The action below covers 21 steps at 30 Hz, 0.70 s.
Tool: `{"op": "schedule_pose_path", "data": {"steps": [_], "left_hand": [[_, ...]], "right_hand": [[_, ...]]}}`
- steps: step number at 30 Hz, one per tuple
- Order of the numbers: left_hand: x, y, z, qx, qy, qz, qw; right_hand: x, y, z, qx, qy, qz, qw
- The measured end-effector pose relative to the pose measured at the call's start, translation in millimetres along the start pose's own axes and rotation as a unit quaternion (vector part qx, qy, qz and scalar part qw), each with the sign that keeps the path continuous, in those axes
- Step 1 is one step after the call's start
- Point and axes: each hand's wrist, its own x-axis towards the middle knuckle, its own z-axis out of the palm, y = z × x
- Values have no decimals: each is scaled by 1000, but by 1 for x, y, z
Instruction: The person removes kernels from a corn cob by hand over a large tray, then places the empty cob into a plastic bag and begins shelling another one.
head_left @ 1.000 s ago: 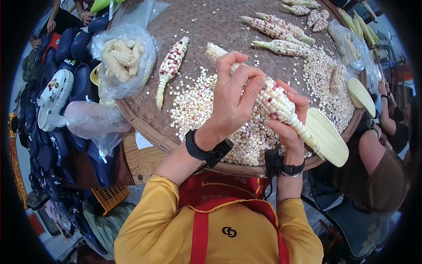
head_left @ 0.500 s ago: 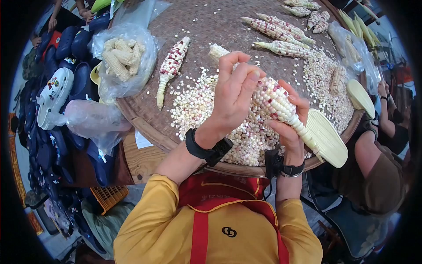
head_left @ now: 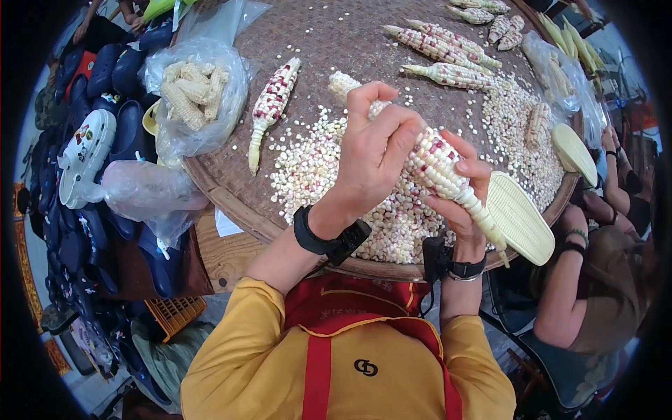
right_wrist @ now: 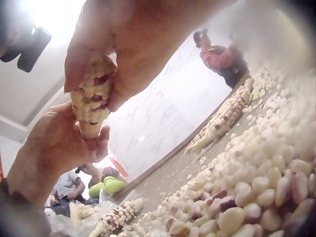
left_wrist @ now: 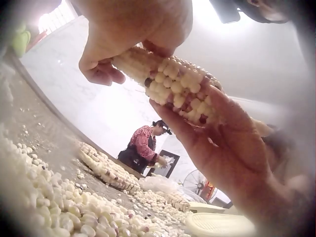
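Note:
An ear of corn (head_left: pixel 437 164) with white and purple kernels slants between both hands above a round woven tray (head_left: pixel 336 42). Its far end is stripped bare; kernels cover the part towards the husk stub. My left hand (head_left: pixel 371 157) curls its fingers round the ear's upper part, thumb against the kernels. Lower down, my right hand (head_left: pixel 465 185) grips the kernel-covered part, thumb on the near side; the left wrist view shows its palm under the ear. Loose kernels (head_left: pixel 392 234) lie heaped beneath the hands. Left of the heap rests another speckled ear (head_left: pixel 274 101).
A plastic bag of bare cobs (head_left: pixel 189 98) sits at the tray's left edge. More ears (head_left: pixel 448 52) lie at the back right. One pale yellow slipper (head_left: pixel 521 217) lies on the right rim, another (head_left: pixel 575 155) beyond it. Dark clogs (head_left: pixel 129 126) crowd the left; people sit at right.
My left thumb lifted off the kernels half a second ago and is back against them now. The ear has turned in my hands, and its husk stub has shifted slightly towards me.

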Motion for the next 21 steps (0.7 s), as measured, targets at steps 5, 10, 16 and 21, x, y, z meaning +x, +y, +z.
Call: {"op": "schedule_pose_path", "data": {"steps": [5,10,16,21], "left_hand": [[-1,2,1,-17,17,-47,999],[-1,-2,2,-12,61,-1,998],[-3,8,3,-47,37,-9,998],[-1,1,-4,-37,19,52,998]], "right_hand": [[2,-1,5,-3,18,13,1000],[7,-4,16,88,161,104,978],[3,-5,8,162,141,157,964],[5,-10,9,185,160,148,958]]}}
